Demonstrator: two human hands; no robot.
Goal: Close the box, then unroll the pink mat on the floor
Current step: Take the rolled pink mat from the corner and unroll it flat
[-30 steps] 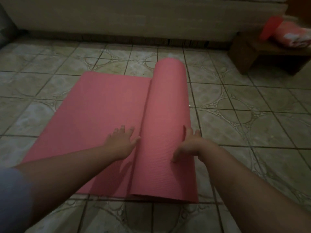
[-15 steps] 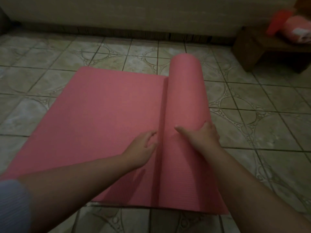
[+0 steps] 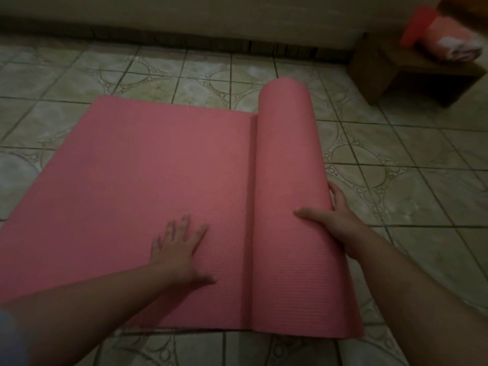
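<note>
The pink mat (image 3: pixel 148 180) lies partly unrolled on the tiled floor, its flat part spreading to the left. The part still rolled up (image 3: pixel 287 159) forms a thick cylinder along the mat's right side. My left hand (image 3: pixel 179 247) rests flat on the unrolled surface, fingers spread, just left of the roll. My right hand (image 3: pixel 335 220) wraps the roll's right side near its front end, thumb on top and fingers behind. No box is in view.
Patterned tile floor (image 3: pixel 396 180) extends to the right of the roll. A low wooden bench (image 3: pixel 383 67) stands at the back right, carrying a pink bundle (image 3: pixel 459 43) and a red object (image 3: pixel 414 25). A pale sofa base (image 3: pixel 211 19) runs along the back.
The roll has moved to the right, leaving more flat mat on the left. My left hand has gone from the roll's edge to lying flat on the mat. My right hand followed the roll.
</note>
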